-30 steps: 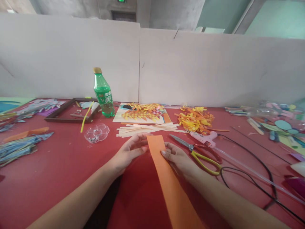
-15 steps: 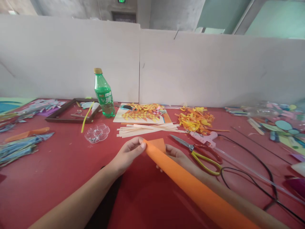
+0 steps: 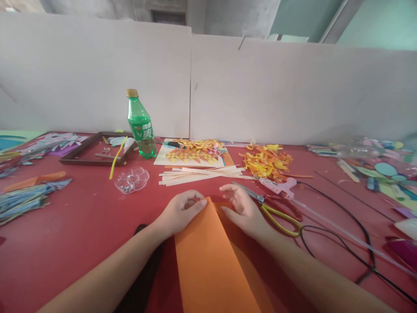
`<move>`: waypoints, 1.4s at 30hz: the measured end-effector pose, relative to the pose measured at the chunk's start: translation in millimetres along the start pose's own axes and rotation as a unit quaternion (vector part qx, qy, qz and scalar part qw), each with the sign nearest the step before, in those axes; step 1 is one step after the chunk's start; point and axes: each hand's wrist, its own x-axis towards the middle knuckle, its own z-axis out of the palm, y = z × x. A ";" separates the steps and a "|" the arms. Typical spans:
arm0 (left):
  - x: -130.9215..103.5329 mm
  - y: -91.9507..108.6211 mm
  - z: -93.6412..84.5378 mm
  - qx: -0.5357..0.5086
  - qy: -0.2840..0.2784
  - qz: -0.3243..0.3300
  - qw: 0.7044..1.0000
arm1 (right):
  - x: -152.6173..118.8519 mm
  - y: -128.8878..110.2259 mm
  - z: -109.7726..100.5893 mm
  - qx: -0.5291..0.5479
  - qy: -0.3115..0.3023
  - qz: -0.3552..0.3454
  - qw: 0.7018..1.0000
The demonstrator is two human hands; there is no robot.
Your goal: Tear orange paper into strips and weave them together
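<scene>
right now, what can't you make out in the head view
All in the head view:
- orange paper: near end cut off by the bottom edge
- left hand: some fingertips hidden behind the paper
- scissors: blades partly hidden by the right hand
- bottle label: small print too blurred
- bits in the clear dish: too small to identify

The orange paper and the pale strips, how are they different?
The orange paper is wide, but the pale strips are skinny. The left hand pinches the orange paper, while the pale strips lie loose on the red table. The orange paper seems folded over; the pale strips look mostly straight and flat. Both are long and look like paper.
</scene>
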 end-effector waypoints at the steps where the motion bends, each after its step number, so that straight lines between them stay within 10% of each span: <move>1: 0.2 0.4 1.3 0.020 -0.014 0.018 1.000 | 0.0 -0.2 -0.3 -0.042 0.000 -0.025 0.999; 6: 5.2 4.1 7.6 0.026 -0.100 0.080 0.991 | 1.1 -4.7 3.5 -0.018 -0.108 0.050 0.993; 23: 7.1 8.6 6.2 -0.162 -0.172 -0.041 0.971 | 24.5 -11.5 -7.9 0.149 -0.153 0.214 0.953; 42: 11.2 2.2 9.6 -0.143 -0.102 -0.063 0.982 | 23.6 -14.9 0.7 0.151 -0.148 0.249 0.945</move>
